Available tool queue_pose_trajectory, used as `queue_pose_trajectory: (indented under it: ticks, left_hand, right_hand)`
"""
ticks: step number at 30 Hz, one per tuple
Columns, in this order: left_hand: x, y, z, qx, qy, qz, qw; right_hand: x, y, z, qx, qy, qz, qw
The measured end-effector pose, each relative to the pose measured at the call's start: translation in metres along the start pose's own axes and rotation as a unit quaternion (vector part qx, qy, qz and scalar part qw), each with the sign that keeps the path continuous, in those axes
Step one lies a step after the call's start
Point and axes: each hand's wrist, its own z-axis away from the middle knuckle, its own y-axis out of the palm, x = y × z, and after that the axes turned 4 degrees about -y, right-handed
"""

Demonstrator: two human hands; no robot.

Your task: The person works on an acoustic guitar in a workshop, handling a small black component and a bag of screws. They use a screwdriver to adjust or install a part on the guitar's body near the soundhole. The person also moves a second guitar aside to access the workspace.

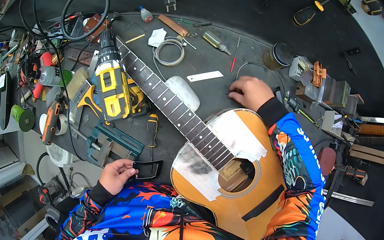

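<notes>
An acoustic guitar [237,219] lies across my lap, its neck pointing to the far left over the bench. White masking sheets [197,170] cover its top on both sides of the fretboard [191,125]. My left hand [116,174], left of the guitar body, pinches a thin black-edged rectangular piece [149,169]; its exact kind is unclear. Beyond the body's upper edge, my right hand [252,93] rests at the bench with its fingers curled together. A tiny dark tip shows by these fingertips, but what they hold is hidden.
Left of the neck stand a yellow cordless drill [112,91], a screwdriver [152,129] and a green vise [115,139]. Beyond the neck lie a white computer mouse-shaped object [183,93], a white ruler-like strip [205,76] and a tape roll [169,51]. A jar [278,57] stands far right.
</notes>
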Motion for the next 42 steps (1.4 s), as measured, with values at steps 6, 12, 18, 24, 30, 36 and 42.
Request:
queue_pose_trajectory:
  ticks: [6,12,18,24,30,36,42]
  left_hand:
    - [-0.005,0.000,-0.003,0.007,-0.001,-0.028,1.000]
    - [-0.005,-0.001,-0.004,0.013,-0.009,-0.003,1.000]
    - [-0.007,-0.003,-0.003,0.009,-0.014,-0.003,1.000]
    - [-0.006,-0.002,-0.006,0.006,0.002,-0.024,1.000]
    - [0.000,-0.004,-0.009,0.014,-0.010,-0.040,0.999]
    - [-0.005,0.000,-0.007,0.007,-0.003,-0.019,1.000]
    - [-0.004,0.003,-0.009,0.009,0.014,-0.071,0.997]
  right_hand:
    - [-0.009,0.007,-0.015,0.072,-0.105,0.037,0.991]
    - [-0.009,0.019,-0.012,0.024,-0.079,0.009,0.997]
    - [0.004,-0.013,-0.003,-0.032,0.067,-0.206,0.976]
    - [0.029,-0.035,0.021,-0.144,0.052,-0.483,0.862]
    - [0.052,-0.051,0.041,-0.157,-0.025,-0.641,0.751]
    - [0.047,-0.053,0.046,-0.157,-0.019,-0.618,0.770]
    - [0.005,-0.022,0.039,-0.105,0.084,-0.343,0.930]
